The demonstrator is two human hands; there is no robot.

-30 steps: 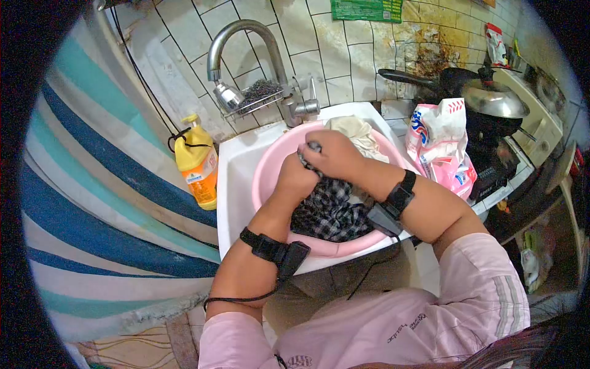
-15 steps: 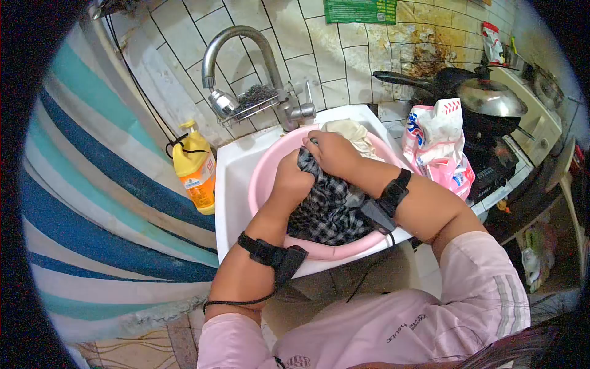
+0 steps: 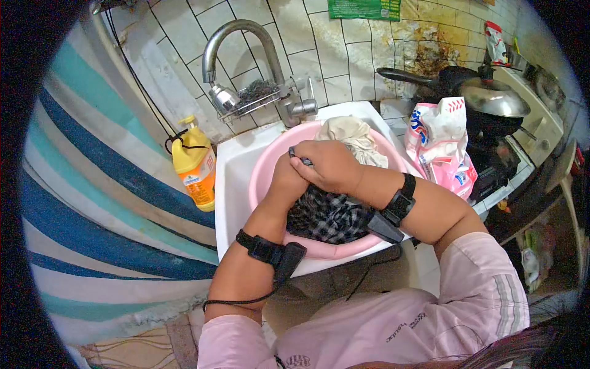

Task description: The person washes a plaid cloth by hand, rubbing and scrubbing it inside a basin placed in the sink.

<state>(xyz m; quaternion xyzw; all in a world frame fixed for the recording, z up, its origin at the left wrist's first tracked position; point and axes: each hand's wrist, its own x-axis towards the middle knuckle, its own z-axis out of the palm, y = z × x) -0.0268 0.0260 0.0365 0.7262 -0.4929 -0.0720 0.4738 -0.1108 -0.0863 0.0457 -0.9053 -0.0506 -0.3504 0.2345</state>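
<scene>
Black-and-white checkered cloth (image 3: 332, 215) lies bunched in a pink basin (image 3: 263, 169), which sits in a white sink (image 3: 228, 178). My left hand (image 3: 287, 179) is closed on a gathered part of this cloth above the basin's left half. Pressed against it, my right hand (image 3: 329, 165) also grips the cloth, and a small dark bit shows between the two fists. Most of the gripped part is hidden by my fingers. A cream cloth (image 3: 353, 136) rests at the back of the basin, behind my right hand.
A metal faucet (image 3: 270, 52) with a wire rack (image 3: 252, 104) rises behind the sink. The yellow bottle (image 3: 195, 169) stands left. To the right are a white-and-pink detergent bag (image 3: 437, 144), a black pan (image 3: 455, 80) and a lidded pot (image 3: 495, 98). A striped curtain (image 3: 123, 203) hangs left.
My hands have come closer together, the right one now overlapping the left. Less of the checkered cloth shows between them than half a second ago.
</scene>
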